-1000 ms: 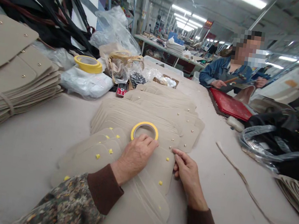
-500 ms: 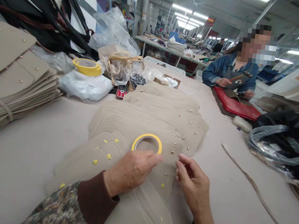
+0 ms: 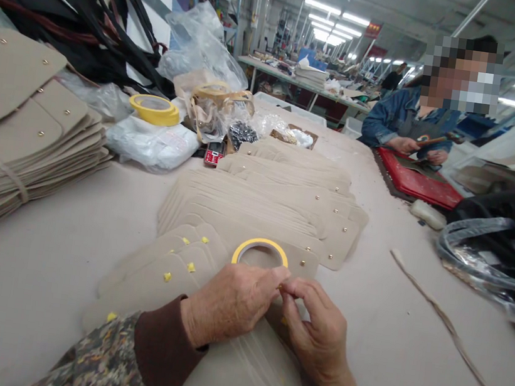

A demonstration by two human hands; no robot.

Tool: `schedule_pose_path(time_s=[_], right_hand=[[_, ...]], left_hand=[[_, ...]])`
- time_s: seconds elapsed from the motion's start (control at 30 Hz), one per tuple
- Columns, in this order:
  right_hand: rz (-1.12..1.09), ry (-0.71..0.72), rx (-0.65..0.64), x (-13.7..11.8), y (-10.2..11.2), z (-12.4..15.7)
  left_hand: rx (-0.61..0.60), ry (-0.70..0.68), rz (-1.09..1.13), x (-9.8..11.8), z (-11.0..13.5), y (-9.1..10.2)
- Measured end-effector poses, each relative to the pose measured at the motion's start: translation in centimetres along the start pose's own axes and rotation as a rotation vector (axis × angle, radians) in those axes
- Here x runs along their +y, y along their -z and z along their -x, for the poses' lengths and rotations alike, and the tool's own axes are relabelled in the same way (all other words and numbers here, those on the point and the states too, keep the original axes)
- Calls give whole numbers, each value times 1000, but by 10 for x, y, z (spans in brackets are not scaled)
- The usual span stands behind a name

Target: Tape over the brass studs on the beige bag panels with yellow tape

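My left hand (image 3: 236,301) is closed on a roll of yellow tape (image 3: 262,244), whose ring stands up beyond the fingers. Against its fingertips, my right hand (image 3: 316,327) makes a pinch; whatever lies between thumb and forefinger is too small to make out. Beneath both hands are overlapping beige flat pieces (image 3: 260,351). To the left, small yellow tape bits (image 3: 191,267) stick to several of them. Beyond the tape roll, more beige pieces (image 3: 246,204) lie fanned out, with small metal studs (image 3: 344,230) near their right ends.
A tied stack of beige pieces (image 3: 1,153) stands at left. Behind lie more yellow tape rolls (image 3: 154,110) on a plastic bag (image 3: 150,144). At right are a loose strip (image 3: 440,318) and black bags (image 3: 513,233). Across the table, a co-worker (image 3: 409,121) holds a hammer over a red board (image 3: 420,180).
My right hand has moved left and up to meet the left hand's fingertips at the tape roll. The left hand still holds the roll. The view has shifted slightly.
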State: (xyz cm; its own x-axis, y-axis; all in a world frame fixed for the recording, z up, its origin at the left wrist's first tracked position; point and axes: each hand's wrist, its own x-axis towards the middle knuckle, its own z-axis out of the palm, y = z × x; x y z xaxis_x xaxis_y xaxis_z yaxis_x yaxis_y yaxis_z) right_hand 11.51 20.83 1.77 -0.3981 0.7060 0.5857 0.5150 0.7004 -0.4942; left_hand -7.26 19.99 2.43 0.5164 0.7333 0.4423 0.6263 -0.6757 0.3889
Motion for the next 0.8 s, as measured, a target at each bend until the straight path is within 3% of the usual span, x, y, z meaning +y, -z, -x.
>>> schedule_pose_path(time_s=[0.17, 0.27, 0.37, 0.5, 0.57, 0.63, 0.8], right_hand=[[176, 74, 56, -5, -3, 0], [189, 14, 103, -10, -4, 1], [39, -241, 139, -17, -6, 2], [-420, -718, 137, -17, -7, 0], [-595, -866, 155, -11, -4, -1], [-642, -938, 158, -3, 2, 1], [-511, -996, 20, 12, 18, 14]], left_hand=[[15, -3, -66, 1, 0, -2], [44, 12, -120, 3, -1, -3], [79, 13, -191, 7, -3, -3], [164, -47, -225, 14, -4, -5], [190, -77, -236, 17, -3, -8], [151, -64, -277, 17, -2, -11], [-153, 12, -362, 11, -2, -15]])
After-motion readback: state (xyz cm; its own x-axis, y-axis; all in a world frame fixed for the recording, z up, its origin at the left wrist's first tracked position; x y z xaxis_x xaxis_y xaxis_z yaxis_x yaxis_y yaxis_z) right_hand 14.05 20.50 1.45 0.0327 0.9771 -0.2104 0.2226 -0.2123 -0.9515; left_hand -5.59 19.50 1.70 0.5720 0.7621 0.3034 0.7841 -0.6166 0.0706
